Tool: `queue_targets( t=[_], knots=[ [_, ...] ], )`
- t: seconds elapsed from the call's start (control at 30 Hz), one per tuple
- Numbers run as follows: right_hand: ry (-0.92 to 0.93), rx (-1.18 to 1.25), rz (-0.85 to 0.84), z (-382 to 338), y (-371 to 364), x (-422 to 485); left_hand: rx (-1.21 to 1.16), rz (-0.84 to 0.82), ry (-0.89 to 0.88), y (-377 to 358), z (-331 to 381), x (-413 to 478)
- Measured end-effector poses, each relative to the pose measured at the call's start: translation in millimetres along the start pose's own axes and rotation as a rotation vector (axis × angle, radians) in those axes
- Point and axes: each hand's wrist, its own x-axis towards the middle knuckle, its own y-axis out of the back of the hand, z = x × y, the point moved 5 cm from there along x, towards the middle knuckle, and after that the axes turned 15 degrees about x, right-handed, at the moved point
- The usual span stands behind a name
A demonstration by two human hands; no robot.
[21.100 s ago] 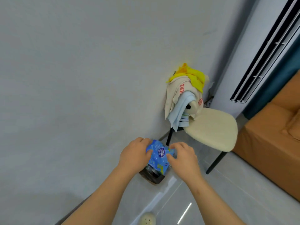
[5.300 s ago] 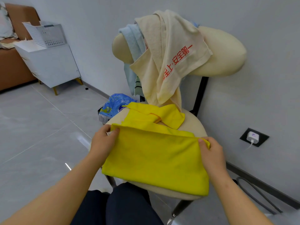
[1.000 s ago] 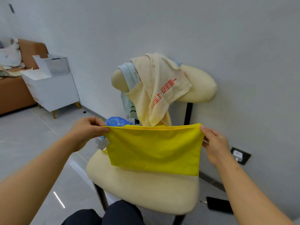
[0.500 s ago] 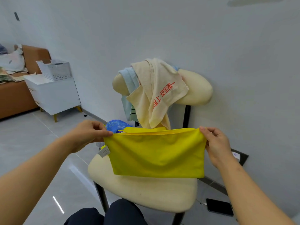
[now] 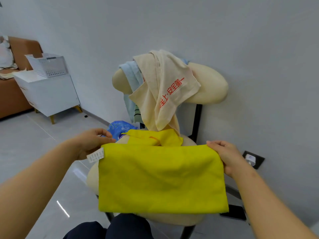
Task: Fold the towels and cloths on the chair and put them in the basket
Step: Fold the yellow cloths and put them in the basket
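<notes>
Over the chair (image 5: 209, 87), our left hand (image 5: 91, 144) and right hand (image 5: 226, 156) pinch a yellow cloth (image 5: 160, 176) mid-fold; two towels (image 5: 162, 87) hang unfolded.

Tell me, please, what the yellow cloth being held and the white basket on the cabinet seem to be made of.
Yellow cloth: probably microfibre or fine terry; matte, faintly fuzzy surface that drapes softly. White basket: likely rigid plastic; smooth, straight walls with rows of small punched holes.

Both hands, the left hand (image 5: 93, 143) and right hand (image 5: 226, 156), pinched the top corners of a yellow cloth (image 5: 162, 178) spread over the cream chair (image 5: 203, 219) seat, a beige towel (image 5: 162, 94) draped on its backrest
</notes>
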Motion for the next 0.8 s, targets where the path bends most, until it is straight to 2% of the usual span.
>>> queue_targets(
  t=[0.1, 0.2, 0.3, 0.53, 0.7, 0.8],
  knots=[
    [-0.039, -0.090, 0.097, 40.5, 5.5, 25.3, 0.001, 0.025, 0.076, -22.9, -33.3, 32.7],
    [-0.040, -0.174, 0.129, 78.7, 9.0, 46.3, 0.065, 0.122, 0.110, -41.1, -67.1, 57.8],
    [0.013, -0.251, 0.153, 95.4, 9.3, 60.3, 0.188, 0.214, 0.084, -48.3, -86.1, 75.6],
    [0.095, -0.363, 0.203, 102.9, -0.5, 90.7, 0.402, 0.357, 0.006, -47.0, -82.7, 114.5],
    [0.116, -0.329, 0.236, 103.6, -8.1, 103.5, 0.435, 0.463, -0.036, -46.9, -75.6, 127.7],
    [0.097, -0.320, 0.235, 105.3, -7.8, 102.6, 0.359, 0.419, -0.065, -52.6, -79.2, 121.5]
  ],
)
